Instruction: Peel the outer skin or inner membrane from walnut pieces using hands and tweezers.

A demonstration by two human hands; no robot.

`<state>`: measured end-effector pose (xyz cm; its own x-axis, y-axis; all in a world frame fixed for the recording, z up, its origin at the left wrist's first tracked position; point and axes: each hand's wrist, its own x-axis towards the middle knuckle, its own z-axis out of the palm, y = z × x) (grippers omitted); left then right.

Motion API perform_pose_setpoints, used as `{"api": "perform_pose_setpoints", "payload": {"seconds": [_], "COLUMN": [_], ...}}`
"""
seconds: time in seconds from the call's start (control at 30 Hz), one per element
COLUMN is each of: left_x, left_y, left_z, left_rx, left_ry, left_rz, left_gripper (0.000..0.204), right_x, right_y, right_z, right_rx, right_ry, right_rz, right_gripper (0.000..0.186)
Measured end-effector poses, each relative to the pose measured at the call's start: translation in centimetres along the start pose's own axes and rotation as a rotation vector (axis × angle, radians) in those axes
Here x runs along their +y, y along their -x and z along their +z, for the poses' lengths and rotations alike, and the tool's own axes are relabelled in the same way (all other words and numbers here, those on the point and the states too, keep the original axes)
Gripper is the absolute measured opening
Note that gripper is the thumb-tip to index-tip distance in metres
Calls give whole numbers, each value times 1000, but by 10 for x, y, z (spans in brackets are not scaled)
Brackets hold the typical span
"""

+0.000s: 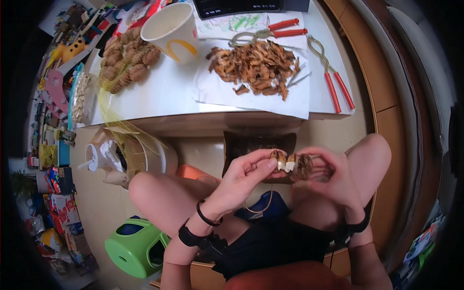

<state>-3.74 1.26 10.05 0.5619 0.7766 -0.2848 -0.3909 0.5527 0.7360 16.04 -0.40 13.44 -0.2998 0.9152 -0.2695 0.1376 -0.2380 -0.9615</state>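
Note:
My left hand (251,170) pinches a broken-open walnut (282,164) between thumb and fingers, its pale inside showing against the brown. Close beside it, my right hand (333,171) has its fingers curled round a rough brown walnut shell piece (303,167). The two pieces meet or nearly meet in front of my lap; whether they are still joined I cannot tell. A heap of brown walnut kernels (261,67) lies on white paper (232,96) on the table. Whole walnuts (130,60) in a yellow net (116,116) sit at the left.
Two red-handled plier-like crackers (285,33) (333,87) lie on the white table (159,108), by a paper cup (169,31). Below my hands is a dark open container (232,150). A white bin (166,159) and green stool (125,251) stand left; an orange-brown cabinet (386,92) flanks the right.

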Motion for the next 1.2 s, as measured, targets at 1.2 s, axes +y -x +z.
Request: {"api": "perform_pose_setpoints", "payload": {"seconds": [1.2], "left_x": [-12], "left_y": [1], "left_z": [13], "left_rx": [-151], "left_ry": [118], "left_rz": [12], "left_gripper": [25], "right_x": [9], "right_y": [22], "right_z": [14], "right_rx": [278], "right_ry": [-176], "right_rz": [-147], "right_gripper": [12]}}
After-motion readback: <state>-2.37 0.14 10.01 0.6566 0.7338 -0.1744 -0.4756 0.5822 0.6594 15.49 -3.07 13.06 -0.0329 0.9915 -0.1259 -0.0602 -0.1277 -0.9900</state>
